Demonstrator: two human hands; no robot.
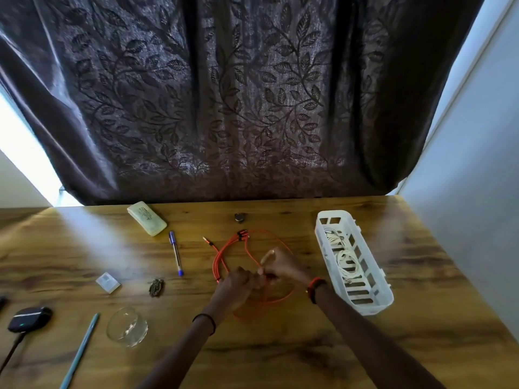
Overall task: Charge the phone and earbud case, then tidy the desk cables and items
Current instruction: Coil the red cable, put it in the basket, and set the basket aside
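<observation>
An orange cable (224,255) lies in loose loops at the middle of the wooden desk (280,346). My left hand (238,284) and my right hand (280,266) meet over the loops, both with curled fingers gripping strands of it. Its black-tipped connectors (241,235) fan out at the far side. A dark earbud case (29,318) with a small green light sits at the left edge, a dark cable (11,352) running from it. A white basket (352,262) to the right holds a coiled white cable (346,262). I see no phone.
On the desk lie a blue pen (175,253), a teal pen (80,355), a glass bowl (127,327), a pale green case (146,218), a small white block (108,282), a dark small object (156,287) and a small metal piece (239,217). A dark leaf-pattern curtain (238,94) hangs behind.
</observation>
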